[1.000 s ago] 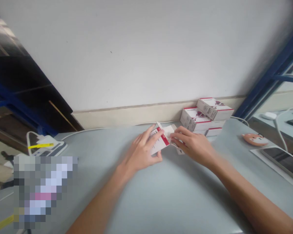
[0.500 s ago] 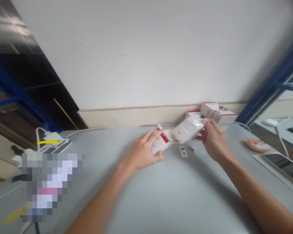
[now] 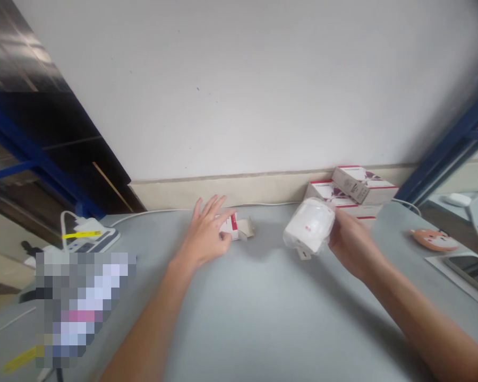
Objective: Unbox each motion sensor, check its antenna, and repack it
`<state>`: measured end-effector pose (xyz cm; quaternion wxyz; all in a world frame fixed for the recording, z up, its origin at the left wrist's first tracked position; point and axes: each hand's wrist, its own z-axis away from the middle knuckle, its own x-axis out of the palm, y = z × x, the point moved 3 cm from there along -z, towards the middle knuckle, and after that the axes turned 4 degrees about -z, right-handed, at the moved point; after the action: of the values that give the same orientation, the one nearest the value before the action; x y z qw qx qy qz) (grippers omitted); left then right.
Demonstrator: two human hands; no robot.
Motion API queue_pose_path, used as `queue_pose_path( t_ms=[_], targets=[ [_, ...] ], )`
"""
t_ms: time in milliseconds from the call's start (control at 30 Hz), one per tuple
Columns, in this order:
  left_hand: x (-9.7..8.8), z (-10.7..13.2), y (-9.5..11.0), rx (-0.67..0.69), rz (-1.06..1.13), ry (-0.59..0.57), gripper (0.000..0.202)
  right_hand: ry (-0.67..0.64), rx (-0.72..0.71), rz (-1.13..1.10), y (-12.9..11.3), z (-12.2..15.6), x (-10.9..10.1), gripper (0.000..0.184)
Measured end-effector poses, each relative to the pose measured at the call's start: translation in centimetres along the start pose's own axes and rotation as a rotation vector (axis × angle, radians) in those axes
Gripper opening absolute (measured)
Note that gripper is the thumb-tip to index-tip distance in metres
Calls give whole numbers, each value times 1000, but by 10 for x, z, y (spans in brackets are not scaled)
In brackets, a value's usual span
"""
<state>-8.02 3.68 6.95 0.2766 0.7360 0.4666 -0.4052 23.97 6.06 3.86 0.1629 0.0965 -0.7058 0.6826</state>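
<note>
My right hand (image 3: pixel 352 239) grips a rounded white device (image 3: pixel 313 223) wrapped in a clear plastic bag, holding it above the table. A small red mark shows on the device's face; its exact kind I cannot make out. My left hand (image 3: pixel 207 233) has its fingers spread beside a small white and red carton (image 3: pixel 231 225), which lies on the table with its end flap open toward the right. The hand partly covers this carton. Just under the bagged device, a small white piece with a dark slot (image 3: pixel 304 254) peeks out.
White and red boxes (image 3: pixel 362 185) are stacked against the wall at the back right. An orange animal-faced object (image 3: pixel 434 240) and a phone (image 3: pixel 472 270) lie at the right. A power strip (image 3: pixel 99 241) with plugs and cables stands at the left, near a blurred-out patch.
The bagged device has come out of the carton and turned in my right hand. My left hand has moved left with the carton, and its fingers have spread.
</note>
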Motion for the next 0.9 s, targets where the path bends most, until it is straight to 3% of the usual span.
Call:
queue_pose_path(
  t_ms=[67,133,200,267,333,467,600,733,900],
  targets=[
    [-1,-1,16,-103,177,157,42,52,-66,6,-2,2,1,22],
    [7,0,41,-291,572,216,28,112,-125,-15,-3,5,2,20],
    [25,5,74,-511,1141,78,25,139,-145,-29,-1,8,6,20],
    [41,11,110,-615,1661,-202,35,130,-135,-2,3,13,12,22],
    [49,17,131,-706,1912,-325,43,117,-124,53,7,20,19,25],
    [51,22,135,-841,2051,-372,40,9,-165,238,7,31,29,28],
    [50,20,124,-871,2129,-413,42,-99,-413,383,-12,32,30,24],
    [52,16,116,-822,2169,-442,49,1,-629,443,-33,27,19,22],
    [50,12,106,-780,2043,-441,39,160,-641,316,-39,13,1,24]
  ],
)
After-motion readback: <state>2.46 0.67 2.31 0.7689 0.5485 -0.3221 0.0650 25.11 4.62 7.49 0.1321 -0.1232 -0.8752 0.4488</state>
